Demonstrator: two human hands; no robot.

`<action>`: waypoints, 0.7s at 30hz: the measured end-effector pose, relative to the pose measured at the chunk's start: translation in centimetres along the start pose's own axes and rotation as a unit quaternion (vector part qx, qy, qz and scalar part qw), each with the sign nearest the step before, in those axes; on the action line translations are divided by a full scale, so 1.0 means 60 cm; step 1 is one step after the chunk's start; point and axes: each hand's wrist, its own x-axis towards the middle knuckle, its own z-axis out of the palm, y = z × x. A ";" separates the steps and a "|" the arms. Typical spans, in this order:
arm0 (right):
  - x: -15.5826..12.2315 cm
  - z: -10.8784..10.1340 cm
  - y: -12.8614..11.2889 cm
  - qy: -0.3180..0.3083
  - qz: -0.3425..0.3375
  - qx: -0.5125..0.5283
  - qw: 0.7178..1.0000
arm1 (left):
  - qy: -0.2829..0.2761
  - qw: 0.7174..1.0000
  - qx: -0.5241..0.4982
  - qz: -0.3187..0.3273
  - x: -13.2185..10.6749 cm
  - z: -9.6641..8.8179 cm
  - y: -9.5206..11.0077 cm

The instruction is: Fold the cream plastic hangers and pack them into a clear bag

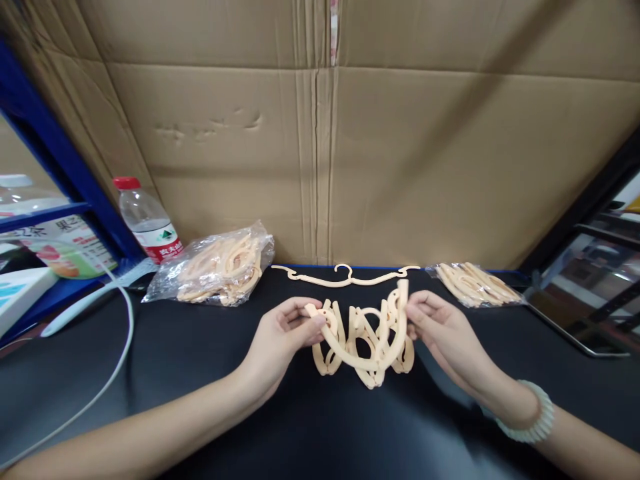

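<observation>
Both my hands hold a cream folding clothes hanger (367, 363) above the dark table, its two arms angled up into a V. My left hand (285, 327) pinches the left arm's end between thumb and fingers. At the right arm's raised end, my right hand (440, 327) grips with curled fingertips, partly hidden behind the plastic. Behind and below it stand several folded cream hangers (327, 360), partly covered by the held one. Farther back, an unfolded hanger (345, 281) lies stretched out with its hook toward the cardboard.
At the back left, a clear bag (215, 267) contains several folded hangers, beside a red-capped water bottle (150, 223). Another bagged bundle (475, 285) lies at the back right. A cardboard wall (425, 167) closes the rear; a white cable (127, 333) curves along the left.
</observation>
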 end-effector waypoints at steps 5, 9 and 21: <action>-0.032 0.027 -0.002 -0.188 0.016 -0.058 0.980 | -0.045 0.998 0.035 -0.002 -0.016 0.010 -0.011; -0.037 0.033 -0.006 -0.269 0.013 -0.059 0.961 | -0.053 0.998 0.037 -0.002 -0.020 0.012 -0.015; -0.053 0.039 -0.007 -0.272 -0.033 -0.132 0.953 | -0.072 0.995 0.068 -0.012 -0.024 0.021 -0.010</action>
